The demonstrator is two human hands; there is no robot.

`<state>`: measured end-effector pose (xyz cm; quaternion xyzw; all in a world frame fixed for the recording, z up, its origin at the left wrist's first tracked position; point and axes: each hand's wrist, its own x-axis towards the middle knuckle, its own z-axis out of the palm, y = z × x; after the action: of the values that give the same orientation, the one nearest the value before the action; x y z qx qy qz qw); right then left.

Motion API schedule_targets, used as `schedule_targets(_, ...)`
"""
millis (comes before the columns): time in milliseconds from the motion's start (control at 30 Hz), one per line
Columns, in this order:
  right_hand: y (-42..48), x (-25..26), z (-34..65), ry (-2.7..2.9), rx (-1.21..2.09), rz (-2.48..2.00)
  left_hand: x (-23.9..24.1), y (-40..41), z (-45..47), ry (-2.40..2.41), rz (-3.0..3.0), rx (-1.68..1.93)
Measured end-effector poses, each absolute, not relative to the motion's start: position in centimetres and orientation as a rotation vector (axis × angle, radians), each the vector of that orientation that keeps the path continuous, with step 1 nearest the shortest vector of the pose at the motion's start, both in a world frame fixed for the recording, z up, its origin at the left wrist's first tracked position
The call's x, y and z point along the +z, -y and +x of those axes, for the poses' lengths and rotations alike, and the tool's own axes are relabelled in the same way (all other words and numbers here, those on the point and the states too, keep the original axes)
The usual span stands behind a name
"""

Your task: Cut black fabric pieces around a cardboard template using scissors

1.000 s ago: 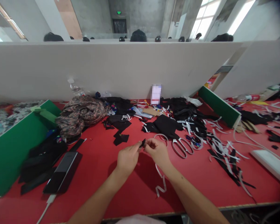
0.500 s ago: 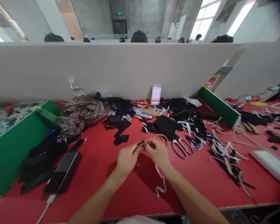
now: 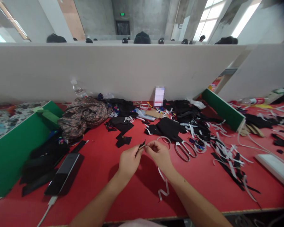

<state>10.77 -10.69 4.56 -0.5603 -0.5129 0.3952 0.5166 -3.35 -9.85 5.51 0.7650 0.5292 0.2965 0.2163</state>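
My left hand [image 3: 130,160] is closed, pinching a small piece of black fabric [image 3: 142,144] between thumb and fingers. Close against it, my right hand [image 3: 159,154] pinches at the near end of that piece; what its fingertips hold is too small to make out. A narrow white strip [image 3: 164,189] hangs or lies below my right hand, its upper end hidden by the wrist. Right of that hand lie scissors [image 3: 185,150] with pale handles, their blades under black cloth [image 3: 169,128]. A black scrap [image 3: 123,141] lies just beyond my left hand.
The red table [image 3: 97,183] carries a phone on a cable [image 3: 62,176] at left, bunched patterned cloth [image 3: 84,116], and white and black strips [image 3: 229,157] at right. A white device [image 3: 274,168] lies far right. Green boards [image 3: 223,108] and a pale partition [image 3: 123,71] border the space.
Both hands stay almost in place, still pinching close together. The whole view has shifted very slightly; nothing on the table has visibly moved.
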Motion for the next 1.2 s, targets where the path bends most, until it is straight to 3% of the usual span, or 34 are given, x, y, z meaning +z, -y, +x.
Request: schedule_targets(1200, 10.5, 4.0, 10.7, 1.158, 1.063, -1.303, 3.7, 9.7, -3.2, -1.534, 2.595, 0.854)
